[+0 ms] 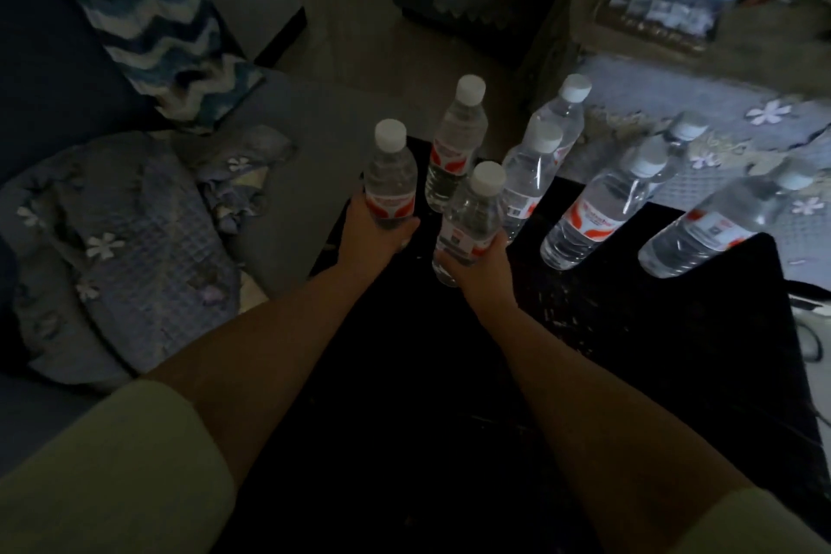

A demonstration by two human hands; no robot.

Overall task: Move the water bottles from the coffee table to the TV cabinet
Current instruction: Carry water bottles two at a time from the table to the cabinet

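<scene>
In a dim room a person reaches both bare arms forward over a dark counter (pixel 629 351). The left hand (pixel 373 238) is closed around the lower half of a clear bottle (pixel 389 175) with a white cap and a red-and-white label, held upright above the counter's far left edge. The right hand (pixel 479 261) is wrapped around the base of a second bottle (pixel 472 220), also upright, just right of the first; whether either bottle is lifted off the counter cannot be told. Just beyond the two hands stands a third bottle (pixel 456 148). To its right two more bottles (pixel 546 153) stand close together, one in front of the other. Farther right, a label-forward bottle (pixel 602 202) stands with another bottle's cap (pixel 688 126) showing behind it, and at the far right edge of the counter stands a last bottle (pixel 719 229). All appear to lean outward, likely from the wide lens. Left of the counter lies a blue sofa (pixel 288 175) with a flower-patterned quilted cover (pixel 135 247) and a zigzag-patterned cushion (pixel 148 18). Pale green sleeves (pixel 112 477) show at the near edge of the view.
</scene>
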